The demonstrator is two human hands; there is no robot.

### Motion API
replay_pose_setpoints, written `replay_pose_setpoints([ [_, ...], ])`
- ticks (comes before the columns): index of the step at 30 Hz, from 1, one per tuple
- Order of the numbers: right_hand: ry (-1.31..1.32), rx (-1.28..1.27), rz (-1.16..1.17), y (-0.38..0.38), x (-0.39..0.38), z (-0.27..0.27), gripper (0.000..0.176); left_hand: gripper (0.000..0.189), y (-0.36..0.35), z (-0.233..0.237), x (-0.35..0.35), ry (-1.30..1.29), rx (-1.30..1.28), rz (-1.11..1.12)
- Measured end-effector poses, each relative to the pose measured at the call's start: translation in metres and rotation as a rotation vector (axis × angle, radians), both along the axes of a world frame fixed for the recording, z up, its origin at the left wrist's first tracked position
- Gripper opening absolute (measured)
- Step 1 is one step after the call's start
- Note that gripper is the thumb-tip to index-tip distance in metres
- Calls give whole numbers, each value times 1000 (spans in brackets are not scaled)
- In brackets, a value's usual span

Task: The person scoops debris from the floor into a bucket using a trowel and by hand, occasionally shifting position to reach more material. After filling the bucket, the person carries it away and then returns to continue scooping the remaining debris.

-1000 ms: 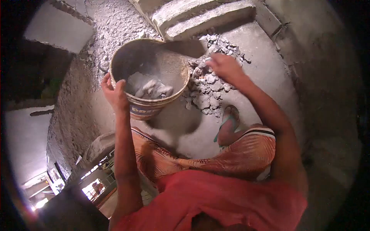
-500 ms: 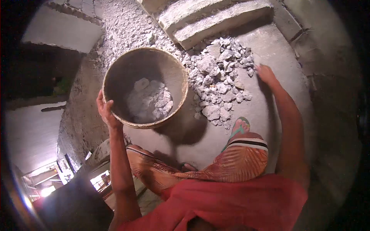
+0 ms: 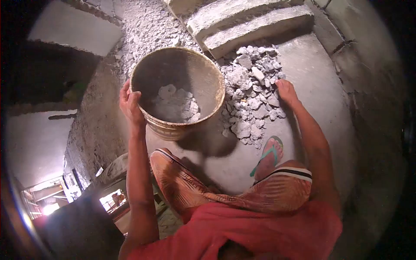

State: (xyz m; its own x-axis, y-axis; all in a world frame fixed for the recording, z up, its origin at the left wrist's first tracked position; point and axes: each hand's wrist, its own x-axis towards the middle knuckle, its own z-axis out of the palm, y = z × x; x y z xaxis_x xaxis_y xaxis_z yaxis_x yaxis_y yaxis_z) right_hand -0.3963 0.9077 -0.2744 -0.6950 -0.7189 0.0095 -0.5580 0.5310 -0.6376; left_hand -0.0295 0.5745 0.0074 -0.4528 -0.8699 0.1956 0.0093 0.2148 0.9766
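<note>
A round, dusty bucket (image 3: 167,130) leans with its mouth toward me, and grey rubble (image 3: 177,104) lies in its bottom. My left hand (image 3: 133,103) grips its left rim, thumb over the edge. To the right of the bucket, a pile of broken grey chunks (image 3: 251,99) is heaped on the floor. My right hand (image 3: 286,92) is at the pile's right edge, fingers bent together against the chunks; whether a piece is between them is hidden. A pale oblong chunk (image 3: 258,73) lies on top of the pile.
Concrete steps (image 3: 255,26) stand behind the pile. Loose gravel (image 3: 151,26) covers the ground at the upper left. My sandalled foot (image 3: 269,158) is just below the pile. A block wall (image 3: 325,30) runs along the upper right.
The bucket and my left hand have shifted right and slightly up in view. My right hand has moved slightly left and down, against the pile. A pale oblong chunk now shows on top.
</note>
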Motion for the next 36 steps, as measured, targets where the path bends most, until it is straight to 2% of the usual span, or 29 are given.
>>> replay_pose_setpoints([
  [3,53,-5,38,8,6,64,33,48,2,1,-5,-46,11,50],
  [4,137,-58,76,10,4,71,39,48,2,-2,-6,-39,24,44],
  [7,115,40,129,-1,9,120,38,48,2,-10,-13,-18,-5,46],
  [9,116,54,112,-25,37,174,38,49,8,-15,-18,50,-61,74],
  [11,217,18,269,-55,72,218,37,51,17,-6,-19,-42,-69,86],
  [13,250,33,318,-86,105,233,35,52,29,-1,-24,-92,-101,129],
  [15,483,165,459,-103,139,272,33,52,15,-18,-20,-78,-144,143],
  [16,525,108,448,-104,138,271,31,52,7,-24,-16,-54,-175,126],
  [17,531,-128,489,-95,124,260,30,51,4,-29,-11,-25,-209,114],
  [18,507,-71,463,-75,111,258,30,53,20,-9,-8,-48,-34,100],
  [20,468,70,349,-21,85,248,26,53,8,-12,11,0,-11,107],
  [21,441,154,256,19,80,223,24,54,1,-14,18,47,10,105],
  [23,250,387,-23,107,85,143,22,53,-3,-13,35,78,29,93],
  [24,516,287,44,183,84,52,23,53,-7,-15,44,68,11,68],
  [25,460,725,61,233,98,-9,22,52,-11,-16,50,63,-12,47],
  [26,98,802,-209,211,132,19,18,53,-13,-18,55,109,20,43],
  [27,74,766,-90,209,155,15,19,53,-13,-15,57,115,5,45],
  [28,88,533,-125,203,169,-6,21,54,-11,-11,60,90,23,48],
  [30,149,273,-42,160,169,-60,16,54,-7,-10,61,92,60,71],
  [32,5,208,80,77,163,-38,24,54,-8,-15,61,88,52,63],
  [33,-21,258,79,39,155,-18,28,55,-8,-18,59,96,56,57],
  [34,109,141,181,25,139,-52,29,55,-8,-19,57,55,-7,66],
  [36,112,33,159,1,120,-72,30,53,0,-19,47,73,-32,72],
])
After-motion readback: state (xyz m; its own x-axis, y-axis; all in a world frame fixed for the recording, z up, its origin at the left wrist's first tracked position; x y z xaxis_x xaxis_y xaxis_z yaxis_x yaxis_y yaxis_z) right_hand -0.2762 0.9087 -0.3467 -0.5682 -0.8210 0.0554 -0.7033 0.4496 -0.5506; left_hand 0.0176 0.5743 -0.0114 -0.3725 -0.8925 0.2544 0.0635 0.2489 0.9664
